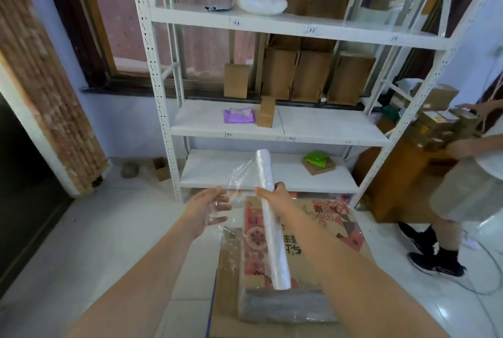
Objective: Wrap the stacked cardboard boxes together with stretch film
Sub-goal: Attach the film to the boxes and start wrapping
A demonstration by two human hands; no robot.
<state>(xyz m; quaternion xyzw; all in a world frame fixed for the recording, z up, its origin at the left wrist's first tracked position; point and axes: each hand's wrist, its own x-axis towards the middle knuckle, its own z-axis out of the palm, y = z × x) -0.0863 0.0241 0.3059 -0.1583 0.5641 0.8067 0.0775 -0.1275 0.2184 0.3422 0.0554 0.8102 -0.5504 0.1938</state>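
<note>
A long roll of clear stretch film [272, 228] is held upright and tilted above the stack of cardboard boxes [313, 231]. My right hand [275, 198] grips the roll near its middle. My left hand [211, 205] pinches the loose sheet of film [242, 177] pulled out to the left of the roll. The top box has a red patterned print and film lies over it. Its near end [285, 306] looks wrapped in several film layers. A plain brown box [239, 329] lies underneath.
A white metal shelving rack [272, 130] with brown boxes stands directly behind the stack. Another person [462, 193] stands at the right, handling small boxes [435, 125]. A brick pillar [46, 87] rises at the left. White tiled floor [114, 228] surrounds the stack.
</note>
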